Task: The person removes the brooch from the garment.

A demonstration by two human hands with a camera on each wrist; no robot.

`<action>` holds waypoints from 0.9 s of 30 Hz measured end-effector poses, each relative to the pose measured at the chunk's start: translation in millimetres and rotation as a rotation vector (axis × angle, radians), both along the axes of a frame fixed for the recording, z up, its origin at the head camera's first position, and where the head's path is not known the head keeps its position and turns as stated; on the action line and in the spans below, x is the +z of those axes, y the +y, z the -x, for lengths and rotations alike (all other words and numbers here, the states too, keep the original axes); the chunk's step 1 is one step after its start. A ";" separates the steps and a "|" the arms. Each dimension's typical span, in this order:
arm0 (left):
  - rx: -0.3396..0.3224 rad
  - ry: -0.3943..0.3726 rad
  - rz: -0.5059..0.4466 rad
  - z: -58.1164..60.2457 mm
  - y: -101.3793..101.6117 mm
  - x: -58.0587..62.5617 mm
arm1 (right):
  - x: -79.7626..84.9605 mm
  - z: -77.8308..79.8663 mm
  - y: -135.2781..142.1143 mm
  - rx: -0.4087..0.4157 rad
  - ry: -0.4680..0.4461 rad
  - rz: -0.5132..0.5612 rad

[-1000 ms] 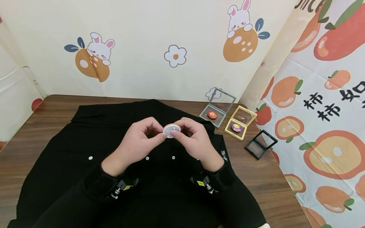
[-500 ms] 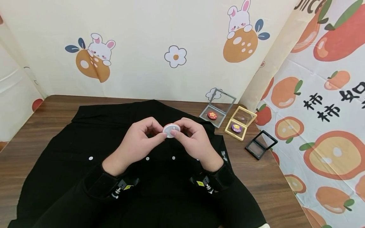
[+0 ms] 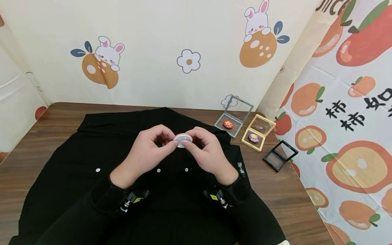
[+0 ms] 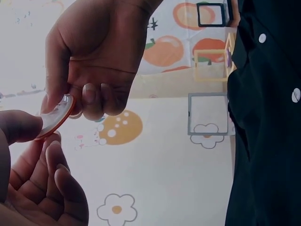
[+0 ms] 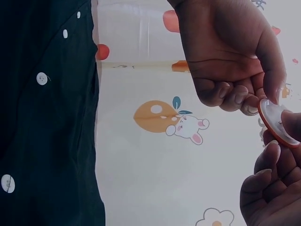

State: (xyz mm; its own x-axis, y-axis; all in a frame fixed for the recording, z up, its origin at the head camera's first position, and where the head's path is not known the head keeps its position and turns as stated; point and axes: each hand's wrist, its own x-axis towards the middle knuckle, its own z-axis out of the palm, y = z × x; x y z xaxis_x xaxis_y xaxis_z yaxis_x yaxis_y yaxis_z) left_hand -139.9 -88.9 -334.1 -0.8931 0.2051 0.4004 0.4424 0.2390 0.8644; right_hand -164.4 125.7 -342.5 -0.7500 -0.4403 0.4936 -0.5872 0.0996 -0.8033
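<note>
Between my two hands is a round pin badge (image 3: 181, 139), its pale back turned toward me. A red-orange rim edges the badge (image 4: 58, 117) in the left wrist view. My left hand (image 3: 148, 151) pinches its left side between thumb and fingers. On the other side, my right hand (image 3: 209, 153) grips it, with the thumb lying on the back face. In the right wrist view, a thin pin line on the badge (image 5: 273, 117) is partly covered by a thumb. Below both hands a black shirt (image 3: 70, 190) with white buttons lies spread out.
At the right of the wooden table (image 3: 294, 214) stand three opened small cases: a grey one (image 3: 237, 128) with a red badge (image 3: 228, 124), a yellow one (image 3: 251, 144) with a purple badge (image 3: 254, 137), and a black one (image 3: 277, 161). Printed cloth hangs behind and to the right.
Both hands and the badge have shifted very slightly left, and less of its red rim shows. The shirt and cases stay where they were.
</note>
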 end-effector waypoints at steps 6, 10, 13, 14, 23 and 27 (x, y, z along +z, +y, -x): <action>0.008 0.029 0.010 0.2 0.3 1.9 | 5.0 0.0 2.3 0.010 0.001 -0.055; 0.014 0.048 0.018 -1.5 1.0 2.1 | 8.3 0.8 6.5 0.035 -0.038 -0.096; 0.012 0.079 0.024 -2.7 2.0 2.1 | 9.3 3.1 9.9 0.061 -0.080 -0.096; 0.010 0.094 0.027 -3.1 2.2 2.3 | 9.4 4.2 10.9 0.074 -0.091 -0.093; -0.025 0.162 0.040 -2.9 5.0 0.9 | 10.3 17.0 20.8 0.251 -0.166 -0.167; -0.037 0.169 0.045 -2.4 6.2 -0.3 | 12.6 21.7 25.2 0.338 -0.214 -0.204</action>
